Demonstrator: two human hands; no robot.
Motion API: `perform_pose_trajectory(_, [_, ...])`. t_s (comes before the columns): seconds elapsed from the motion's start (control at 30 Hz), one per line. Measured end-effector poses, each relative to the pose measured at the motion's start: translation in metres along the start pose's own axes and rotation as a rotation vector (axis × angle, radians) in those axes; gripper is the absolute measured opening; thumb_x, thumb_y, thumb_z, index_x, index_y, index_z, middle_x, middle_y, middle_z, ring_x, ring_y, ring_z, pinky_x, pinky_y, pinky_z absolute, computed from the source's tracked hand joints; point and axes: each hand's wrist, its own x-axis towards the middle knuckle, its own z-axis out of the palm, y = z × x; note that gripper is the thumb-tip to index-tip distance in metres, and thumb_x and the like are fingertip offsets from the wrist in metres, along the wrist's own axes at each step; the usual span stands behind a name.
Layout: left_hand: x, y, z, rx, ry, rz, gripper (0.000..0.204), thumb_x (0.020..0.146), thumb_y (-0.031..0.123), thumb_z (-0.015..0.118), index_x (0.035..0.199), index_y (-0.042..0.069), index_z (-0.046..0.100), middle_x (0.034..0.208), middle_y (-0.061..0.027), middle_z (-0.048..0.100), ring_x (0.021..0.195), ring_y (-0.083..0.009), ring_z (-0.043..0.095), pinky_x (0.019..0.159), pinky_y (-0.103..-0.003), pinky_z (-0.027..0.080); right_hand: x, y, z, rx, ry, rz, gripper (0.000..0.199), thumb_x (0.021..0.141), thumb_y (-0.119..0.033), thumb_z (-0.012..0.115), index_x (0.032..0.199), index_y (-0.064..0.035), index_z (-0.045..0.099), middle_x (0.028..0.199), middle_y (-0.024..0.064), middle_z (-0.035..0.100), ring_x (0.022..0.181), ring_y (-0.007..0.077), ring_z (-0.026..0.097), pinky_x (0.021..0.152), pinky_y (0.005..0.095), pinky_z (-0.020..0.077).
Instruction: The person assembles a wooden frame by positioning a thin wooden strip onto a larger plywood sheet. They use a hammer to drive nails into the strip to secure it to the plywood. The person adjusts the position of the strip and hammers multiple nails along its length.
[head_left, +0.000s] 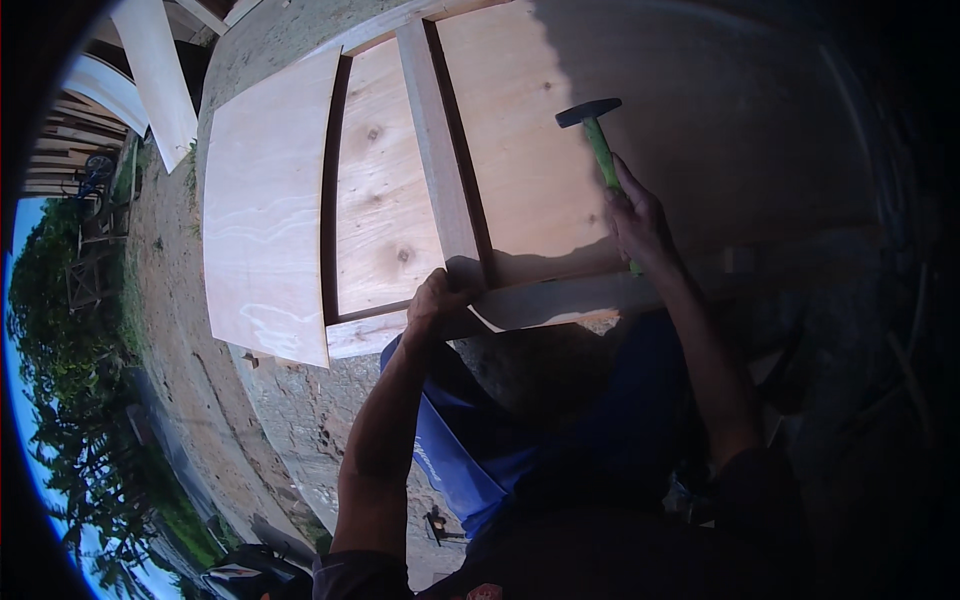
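My right hand (640, 222) is wrapped round the green handle of a hammer (598, 140). Its dark head points away from me, above the shaded part of a plywood panel (500, 90). At the near edge of a wooden frame (440, 150), my left hand (437, 303) is closed where a crosspiece meets the near rail (560, 300). Whatever its fingers may hold is hidden. On the left end of the frame lies a pale plywood sheet (268, 210), with a gap between it and the crosspiece showing knotted plywood (375, 190) below.
My knees in blue trousers (455, 450) are close to the near rail. A small dark tool (437, 525) lies on the ground beside them. Boards (155, 80) lean at the far left, with a bicycle (97, 172) behind. Dirt ground (190, 300) runs along the left.
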Motion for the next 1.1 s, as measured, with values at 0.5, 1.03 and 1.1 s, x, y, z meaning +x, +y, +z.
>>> perform_pose_trajectory(0.5, [-0.002,0.009,0.002,0.11,0.017,0.009,0.059,0.079,0.049,0.077,0.105,-0.001,0.063,0.103,-0.0246,0.07,0.103,-0.0387,0.068,0.087,-0.047,0.052,0.007,0.097,0.066,-0.627,0.17,-0.877,0.055,0.105,-0.018,0.049,0.158,-0.0154,0.034,0.067,0.0011,0.05,0.057,0.0083,0.05,0.053,0.0262,0.0457])
perform_pose_trajectory(1.03, [-0.007,0.022,0.0,0.077,0.038,-0.026,0.056,0.078,0.047,0.079,0.104,-0.001,0.065,0.103,-0.0223,0.071,0.102,-0.0367,0.069,0.087,-0.046,0.052,-0.012,0.043,0.041,0.004,0.025,-0.142,0.055,0.1,-0.02,0.057,0.153,-0.0119,0.044,0.073,0.0035,0.055,0.066,0.0123,0.056,0.065,0.0326,0.0487])
perform_pose_trajectory(1.1, [-0.001,0.007,0.001,0.064,0.026,-0.012,0.056,0.078,0.048,0.079,0.103,-0.001,0.065,0.103,-0.022,0.072,0.101,-0.0365,0.069,0.086,-0.046,0.053,-0.012,0.071,0.063,-0.263,0.05,-0.495,0.055,0.099,-0.02,0.057,0.152,-0.0124,0.044,0.071,0.0036,0.054,0.062,0.0124,0.054,0.063,0.0326,0.0481])
